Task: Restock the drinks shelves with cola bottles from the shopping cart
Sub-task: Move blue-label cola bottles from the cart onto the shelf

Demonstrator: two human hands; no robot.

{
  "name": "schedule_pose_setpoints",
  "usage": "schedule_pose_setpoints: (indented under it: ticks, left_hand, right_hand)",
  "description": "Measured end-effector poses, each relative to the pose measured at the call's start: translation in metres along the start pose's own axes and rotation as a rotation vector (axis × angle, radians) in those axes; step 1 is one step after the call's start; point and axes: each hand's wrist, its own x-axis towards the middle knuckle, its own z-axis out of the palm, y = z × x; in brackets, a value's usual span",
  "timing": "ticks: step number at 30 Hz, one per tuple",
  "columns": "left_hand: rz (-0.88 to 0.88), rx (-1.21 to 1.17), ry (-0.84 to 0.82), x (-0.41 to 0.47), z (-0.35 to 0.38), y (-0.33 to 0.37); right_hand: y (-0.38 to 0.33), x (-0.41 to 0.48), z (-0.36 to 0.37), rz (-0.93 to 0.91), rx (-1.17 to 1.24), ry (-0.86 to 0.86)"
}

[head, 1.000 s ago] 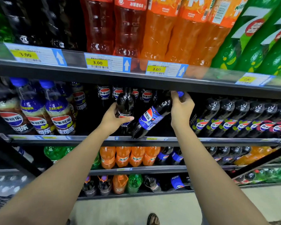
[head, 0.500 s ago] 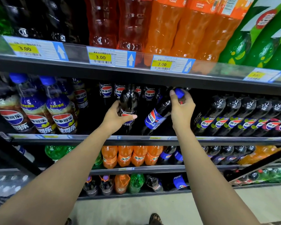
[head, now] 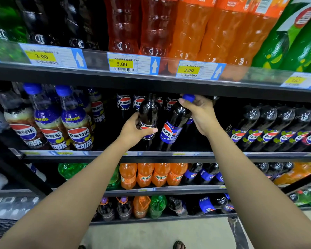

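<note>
- Setting two cola bottles onto the second shelf [head: 169, 154] is the step in hand, judging by both arms reaching into the gap among the standing stock.
- The left hand [head: 133, 131] wraps the waist of a black-label cola bottle [head: 148, 112], thumb across the front; the bottle stands upright, its base hidden in shadow below the grasp.
- The right hand [head: 200, 114] clasps the neck of a blue-label cola bottle [head: 171, 130], fingers closed just under the blue cap [head: 188, 97]; the body tilts down and left from the grip, its foot just beside the other bottle's.
- Whether either base rests on the shelf cannot be told.
- Next, I judge, the tilted bottle needs righting: swing the cap over the base, then release.
- The cap sits close under the upper shelf edge [head: 151, 81], so clearance above the grip is tight.
</note>
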Motion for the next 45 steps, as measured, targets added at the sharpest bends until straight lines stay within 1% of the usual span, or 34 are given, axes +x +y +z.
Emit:
schedule_pose_setpoints:
  ticks: [5,7,9,13,19,22,27,31,34,36,38,42,45]
  left_hand:
    - [0.043,0.028,0.049,0.001,-0.014,-0.001]
    - [0.044,0.030,0.067,0.001,-0.019,-0.003]
    - [0.037,0.026,0.067,0.001,-0.022,-0.007]
    - [0.032,0.027,0.075,0.003,-0.020,-0.014]
    - [0.052,0.052,0.110,0.003,-0.014,-0.015]
    - [0.050,0.040,0.107,0.006,-0.009,-0.016]
    - [0.060,0.045,0.096,0.017,0.003,-0.015]
    - [0.072,0.014,0.102,0.023,0.006,-0.021]
    - [0.097,-0.001,0.121,0.020,0.007,-0.024]
    - [0.108,-0.004,0.127,0.017,0.008,-0.024]
    - [0.119,-0.004,0.127,0.015,0.008,-0.023]
    - [0.128,0.011,0.131,0.014,0.008,-0.019]
    - [0.124,0.026,0.133,0.013,0.008,-0.019]
  right_hand:
    - [-0.007,0.002,0.030,0.011,-0.133,-0.124]
    - [-0.008,0.002,0.041,-0.007,-0.172,-0.136]
    - [-0.007,0.004,0.047,-0.034,-0.185,-0.112]
    - [-0.002,0.007,0.050,-0.031,-0.168,-0.032]
    - [0.007,0.014,0.051,-0.041,-0.118,-0.006]
    - [0.010,0.020,0.048,-0.038,-0.067,-0.022]
    - [0.014,0.034,0.046,-0.007,0.012,0.063]
    - [0.016,0.038,0.047,-0.014,0.008,0.050]
    - [0.016,0.032,0.049,-0.122,-0.003,0.030]
    - [0.018,0.023,0.046,-0.153,0.017,-0.003]
    - [0.023,0.014,0.040,-0.152,0.044,-0.039]
    - [0.041,-0.001,0.034,-0.077,0.038,-0.108]
    - [0.049,-0.004,0.034,-0.055,-0.022,-0.061]
